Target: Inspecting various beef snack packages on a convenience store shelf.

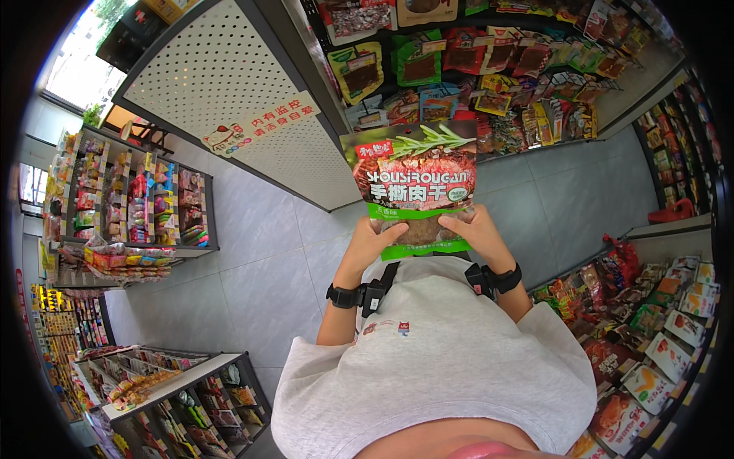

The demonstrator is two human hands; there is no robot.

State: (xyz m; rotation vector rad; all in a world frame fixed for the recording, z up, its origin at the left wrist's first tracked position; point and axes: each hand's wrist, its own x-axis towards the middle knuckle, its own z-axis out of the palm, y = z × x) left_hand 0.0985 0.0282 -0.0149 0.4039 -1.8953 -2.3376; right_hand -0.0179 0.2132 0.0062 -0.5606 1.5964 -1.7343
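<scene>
A large bag of shredded meat jerky (pixel 421 166) is held upright in front of my chest, its printed front towards me. The bag shows a picture of meat with a green sprig, green bands and a see-through window near the bottom. My left hand (pixel 373 241) grips its lower left side, thumb across the front. On the lower right side my right hand (pixel 473 229) does the same. The fingers behind the bag are hidden. Each wrist wears a black strap with a small device.
Ahead, a rack of hanging snack packets (pixel 418 60) adjoins a white perforated end panel (pixel 229 86) bearing a sign. Shelves of packets (pixel 648 344) stand close on my right. Snack racks (pixel 137 201) and a low shelf unit (pixel 183 396) line the left, across grey floor tiles (pixel 258 287).
</scene>
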